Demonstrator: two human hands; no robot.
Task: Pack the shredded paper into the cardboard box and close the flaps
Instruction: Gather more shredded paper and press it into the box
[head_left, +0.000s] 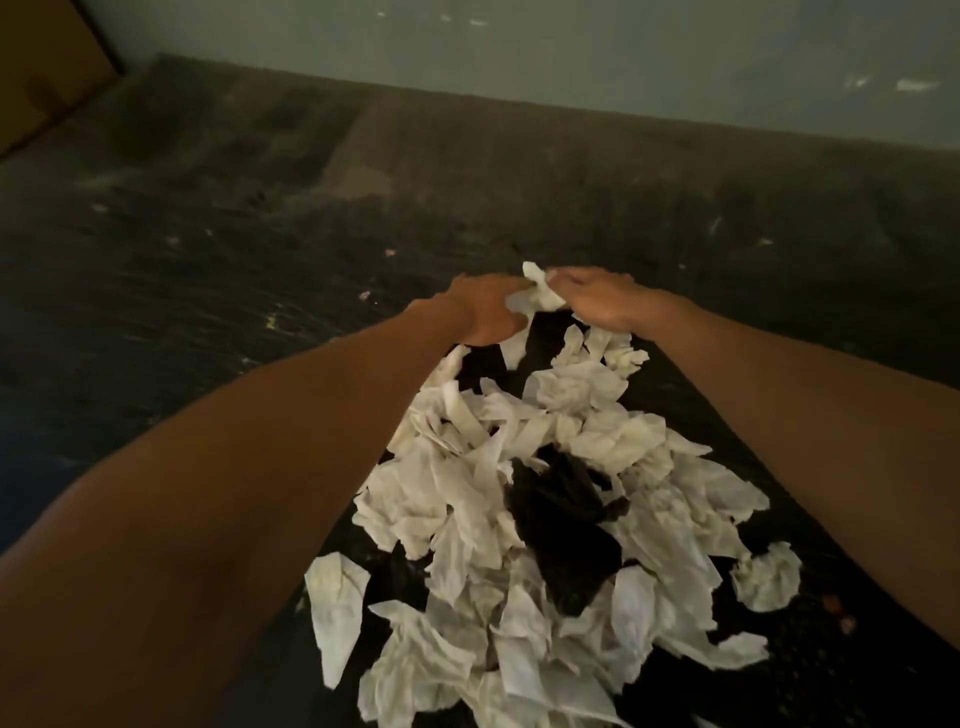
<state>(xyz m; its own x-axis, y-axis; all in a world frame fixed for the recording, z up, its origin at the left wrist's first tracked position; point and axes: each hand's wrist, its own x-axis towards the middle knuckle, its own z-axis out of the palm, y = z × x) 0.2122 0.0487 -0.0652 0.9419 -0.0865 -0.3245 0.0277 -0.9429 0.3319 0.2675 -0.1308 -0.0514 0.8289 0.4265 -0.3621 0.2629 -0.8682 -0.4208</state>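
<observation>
item: brown flat cardboard sheet or box side (47, 67), top left corner, leaning at the edge of the dark scuffed floor (208, 249); only a corner shows, so flaps and opening cannot be told.

item: dark scuffed floor, speckled with small pale scraps, running back to a pale grey-green wall (571, 57).

item: left hand (485, 312), arm stretched forward, palm down at the far end of the paper heap; fingertips meet a small white crumpled paper scrap (537, 293). fingers look fairly straight, but whether they pinch the scrap or only touch it cannot be told.

item: small white crumpled paper scrap, raised between the two hands, touching both.

item: heap of torn and crumpled white paper pieces (519, 499), spread on the floor between the two forearms, from the hands down to the lower edge of view; dark gaps show in its middle. none of it is seen in the cardboard.

item: right hand (605, 306), palm down, fingers lying on the far end of the heap, fingertips against the scrap; grip likewise unclear.

item: loose white crumpled paper ball (768, 577), just right of the heap.
</observation>
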